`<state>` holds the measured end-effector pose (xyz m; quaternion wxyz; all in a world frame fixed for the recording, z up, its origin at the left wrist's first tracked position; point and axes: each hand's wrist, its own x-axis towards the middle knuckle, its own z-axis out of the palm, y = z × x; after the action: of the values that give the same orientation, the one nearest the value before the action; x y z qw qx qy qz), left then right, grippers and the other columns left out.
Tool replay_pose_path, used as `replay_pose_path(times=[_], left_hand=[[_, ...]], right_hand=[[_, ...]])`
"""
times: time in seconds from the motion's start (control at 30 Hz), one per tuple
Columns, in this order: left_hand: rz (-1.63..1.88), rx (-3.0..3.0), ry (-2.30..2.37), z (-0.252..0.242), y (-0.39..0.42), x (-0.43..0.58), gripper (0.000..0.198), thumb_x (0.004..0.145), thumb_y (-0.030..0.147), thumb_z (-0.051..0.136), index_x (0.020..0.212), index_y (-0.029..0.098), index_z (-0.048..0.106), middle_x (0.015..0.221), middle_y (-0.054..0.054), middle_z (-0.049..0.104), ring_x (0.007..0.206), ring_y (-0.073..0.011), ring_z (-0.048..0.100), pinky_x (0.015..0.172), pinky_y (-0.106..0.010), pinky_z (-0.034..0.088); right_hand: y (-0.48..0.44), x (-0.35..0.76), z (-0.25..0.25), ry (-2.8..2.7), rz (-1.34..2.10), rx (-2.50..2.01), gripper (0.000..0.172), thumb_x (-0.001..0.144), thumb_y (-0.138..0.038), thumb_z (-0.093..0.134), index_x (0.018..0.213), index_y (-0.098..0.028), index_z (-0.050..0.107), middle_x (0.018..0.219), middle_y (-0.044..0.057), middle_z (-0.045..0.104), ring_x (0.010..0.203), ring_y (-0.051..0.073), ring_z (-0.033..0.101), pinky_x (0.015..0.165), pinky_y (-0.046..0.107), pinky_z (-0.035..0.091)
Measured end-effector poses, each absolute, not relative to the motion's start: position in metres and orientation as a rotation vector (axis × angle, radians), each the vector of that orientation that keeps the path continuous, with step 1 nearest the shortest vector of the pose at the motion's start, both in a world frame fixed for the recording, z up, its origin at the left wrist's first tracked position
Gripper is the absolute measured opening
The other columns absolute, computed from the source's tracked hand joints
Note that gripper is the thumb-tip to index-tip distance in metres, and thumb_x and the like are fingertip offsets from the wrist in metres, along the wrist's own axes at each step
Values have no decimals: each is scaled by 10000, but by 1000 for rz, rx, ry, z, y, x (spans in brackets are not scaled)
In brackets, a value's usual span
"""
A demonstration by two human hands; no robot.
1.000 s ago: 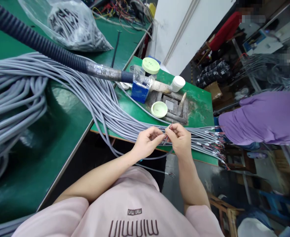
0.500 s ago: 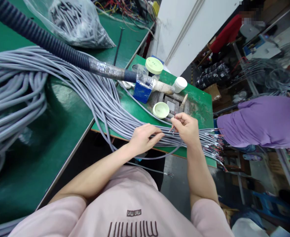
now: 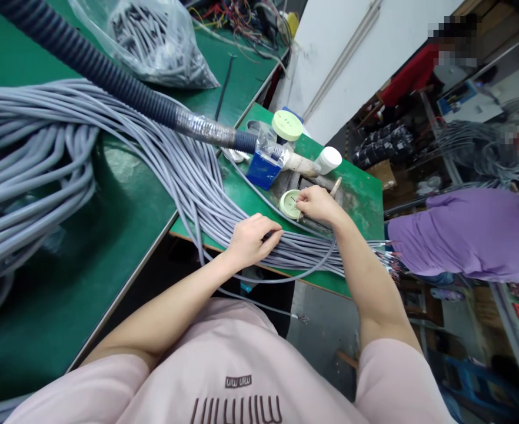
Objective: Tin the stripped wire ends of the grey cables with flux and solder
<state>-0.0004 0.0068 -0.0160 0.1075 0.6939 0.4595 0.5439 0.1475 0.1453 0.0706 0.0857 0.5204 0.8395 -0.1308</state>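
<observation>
Green tables: two. The large one spreads left of the blue box; the small one carries that box.
Grey cable bundle: one mass, strands too many to count. It is coiled far left of the blue box, then fans past the box's near side along the small table's front edge.
Corrugated hose: one, black, its last stretch wrapped in clear tape. It comes from the upper left and ends touching the blue box.
People nearby: two. One in a purple top is well right of the blue box; one in red is farther off, upper right.
Plastic bag: one, clear, filled with grey pieces. It lies beyond the blue box, to the left.
Left hand: one, nearer than the blue box, lying on the bundle with fingers curled onto the strands. Whether they clasp any one strand cannot be told.
Right hand: one, just right of the blue box, fingertips pinched tight on the end of the single grey cable.
Single grey cable: one. It sags in a loop off the table edge below the blue box, then rises to the right hand.
Blue box: one, the reference point.
White jar: one, right of the blue box.
Pale green round pieces: two. A lid sits just beyond the blue box; a dish is near-right of it, under the right fingertips.
</observation>
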Motion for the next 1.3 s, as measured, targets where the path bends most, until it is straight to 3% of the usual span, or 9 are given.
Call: replay_pose_path(times=[0.27, 0.47, 0.73, 1.3], left_hand=[[1595, 2040, 1334, -17, 7, -1, 139, 893, 253, 547, 814, 177, 632, 727, -24, 686, 679, -141, 583, 665, -273, 456], [1586, 2026, 1341, -16, 7, -1, 152, 896, 259, 538, 808, 180, 634, 726, -28, 688, 679, -143, 586, 667, -276, 456], [1611, 2012, 1318, -15, 6, -2, 128, 884, 237, 551, 804, 180, 633, 715, -26, 687, 666, -141, 581, 663, -270, 456], [1627, 2031, 1310, -15, 7, -2, 111, 879, 223, 550, 821, 187, 638, 717, -22, 691, 663, -140, 591, 658, -273, 461]], right_hand=[[147, 135, 67, 2400, -186, 1497, 169, 736, -175, 553, 779, -167, 716, 839, 100, 732, 812, 234, 652, 674, 276, 422], [147, 140, 77, 2459, -235, 1517, 144, 719, -148, 560, 691, -168, 701, 718, 65, 710, 711, 194, 630, 622, 258, 406], [176, 195, 89, 2436, -380, 1869, 140, 699, -190, 581, 587, -143, 651, 501, 10, 603, 564, 139, 567, 581, 236, 405], [207, 192, 57, 2218, -175, 1880, 115, 695, -119, 603, 721, -137, 714, 680, 115, 694, 818, 284, 680, 755, 355, 511]])
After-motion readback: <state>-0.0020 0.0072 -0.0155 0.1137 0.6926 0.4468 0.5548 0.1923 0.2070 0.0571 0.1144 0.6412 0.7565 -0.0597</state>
